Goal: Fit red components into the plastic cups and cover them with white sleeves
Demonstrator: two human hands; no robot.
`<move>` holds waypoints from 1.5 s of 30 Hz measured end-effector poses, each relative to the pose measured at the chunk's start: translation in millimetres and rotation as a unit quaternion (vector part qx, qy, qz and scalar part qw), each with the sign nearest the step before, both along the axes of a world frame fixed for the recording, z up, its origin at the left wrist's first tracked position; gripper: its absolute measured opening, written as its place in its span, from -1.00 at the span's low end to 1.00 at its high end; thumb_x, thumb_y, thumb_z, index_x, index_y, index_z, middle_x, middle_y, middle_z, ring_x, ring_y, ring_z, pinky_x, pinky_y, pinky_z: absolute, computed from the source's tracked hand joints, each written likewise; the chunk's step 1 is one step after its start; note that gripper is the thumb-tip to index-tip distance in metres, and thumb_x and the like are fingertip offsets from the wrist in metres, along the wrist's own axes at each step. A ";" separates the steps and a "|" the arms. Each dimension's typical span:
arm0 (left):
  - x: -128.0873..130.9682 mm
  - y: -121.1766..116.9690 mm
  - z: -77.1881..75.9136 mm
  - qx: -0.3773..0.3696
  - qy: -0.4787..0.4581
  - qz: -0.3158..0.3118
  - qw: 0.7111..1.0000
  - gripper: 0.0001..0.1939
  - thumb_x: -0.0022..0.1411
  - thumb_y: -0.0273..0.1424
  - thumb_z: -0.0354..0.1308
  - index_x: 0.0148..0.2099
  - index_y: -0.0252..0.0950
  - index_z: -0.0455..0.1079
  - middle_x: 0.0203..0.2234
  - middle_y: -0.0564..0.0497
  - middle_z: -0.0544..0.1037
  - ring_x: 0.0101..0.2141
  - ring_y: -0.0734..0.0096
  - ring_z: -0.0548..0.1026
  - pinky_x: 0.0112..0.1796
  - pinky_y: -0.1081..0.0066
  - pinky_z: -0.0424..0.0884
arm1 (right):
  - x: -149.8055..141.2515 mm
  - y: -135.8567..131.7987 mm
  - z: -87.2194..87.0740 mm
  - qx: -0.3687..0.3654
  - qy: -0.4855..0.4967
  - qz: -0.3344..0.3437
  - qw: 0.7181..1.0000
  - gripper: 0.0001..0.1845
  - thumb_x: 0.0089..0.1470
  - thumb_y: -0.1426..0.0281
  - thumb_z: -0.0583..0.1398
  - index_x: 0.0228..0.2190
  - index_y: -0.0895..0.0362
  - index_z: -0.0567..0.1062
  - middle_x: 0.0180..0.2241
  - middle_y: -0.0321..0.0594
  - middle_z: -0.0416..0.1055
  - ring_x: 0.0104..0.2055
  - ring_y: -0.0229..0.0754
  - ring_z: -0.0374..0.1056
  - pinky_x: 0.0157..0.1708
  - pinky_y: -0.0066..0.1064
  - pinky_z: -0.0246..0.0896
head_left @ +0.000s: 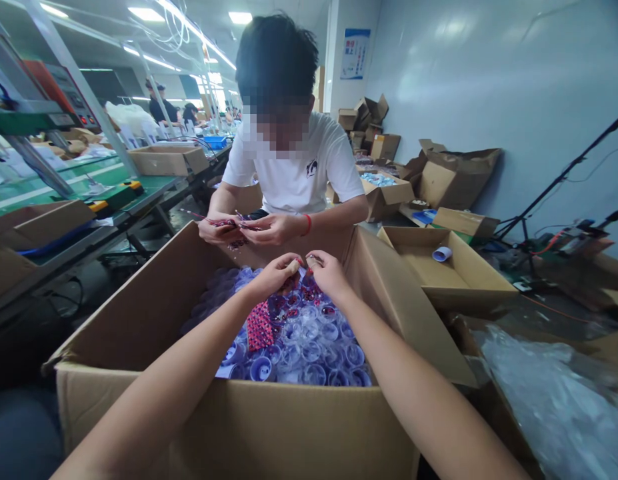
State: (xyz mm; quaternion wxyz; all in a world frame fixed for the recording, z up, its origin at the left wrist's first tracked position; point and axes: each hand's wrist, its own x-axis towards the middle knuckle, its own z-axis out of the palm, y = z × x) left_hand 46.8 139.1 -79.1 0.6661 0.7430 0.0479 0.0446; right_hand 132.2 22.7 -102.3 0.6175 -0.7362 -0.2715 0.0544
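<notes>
Forearms (163, 373) over carton (289, 427) | left fingers (287, 264), right fingers (319, 257) curled, hold unclear | purple cups (313, 347) below | green worktop (156, 188), pale wall (453, 87)

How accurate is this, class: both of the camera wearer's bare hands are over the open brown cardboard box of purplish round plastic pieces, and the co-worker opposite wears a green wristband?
The wristband is red, not green, as the head view shows; the left hand and right hand are over the box, as stated.

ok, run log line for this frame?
left hand, right hand: near each other, grip unclear | cardboard box: plastic cups, red patterned piece inside | opposite: co-worker holding small reddish pieces
</notes>
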 end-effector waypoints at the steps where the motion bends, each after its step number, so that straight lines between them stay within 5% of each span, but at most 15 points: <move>1: -0.1 -1.0 0.8 -0.001 0.001 0.003 1.000 -0.64 0.10 -0.08 0.10 -0.24 -0.27 0.23 -0.70 0.20 0.28 -0.81 0.69 0.12 -0.78 0.60 -0.02 | -0.2 0.2 0.1 -0.002 -0.001 0.001 1.000 -0.84 -0.03 0.36 0.09 -0.38 0.11 0.45 -0.58 -0.35 0.40 -0.52 -0.28 0.34 -0.46 -0.47 0.20; 19: 1.6 -2.6 3.5 -0.030 0.015 0.003 0.999 -0.63 0.08 -0.11 0.15 -0.23 -0.31 0.28 -0.72 0.19 0.30 -0.84 0.75 0.04 -0.78 0.63 -0.11 | -7.5 -0.2 0.3 -0.090 -0.037 -0.017 0.995 -0.79 0.03 0.38 0.08 -0.31 0.08 0.49 -0.37 -0.23 0.49 -0.31 -0.21 0.39 -0.32 -0.43 0.24; 38: 2.3 -5.5 3.4 0.044 0.022 0.024 0.998 -0.78 0.18 -0.23 0.07 -0.27 -0.30 0.25 -0.81 0.25 0.20 -0.84 0.71 0.02 -0.77 0.62 -0.10 | -10.5 -6.2 8.5 -0.201 -0.048 -0.023 0.978 -0.75 0.03 0.36 0.05 -0.32 0.08 0.50 -0.35 -0.24 0.50 -0.31 -0.22 0.38 -0.33 -0.46 0.18; 45: 3.9 -0.3 -3.5 0.081 0.070 0.019 0.994 -0.60 0.23 -0.10 -0.06 -0.03 -0.28 0.21 -0.81 0.19 0.28 -0.86 0.62 0.06 -0.76 0.58 -0.11 | -3.9 -6.0 3.3 -0.233 -0.054 -0.079 0.968 -0.66 0.05 0.24 0.07 -0.19 0.13 0.46 -0.22 -0.09 0.47 -0.18 -0.13 0.36 -0.18 -0.36 0.20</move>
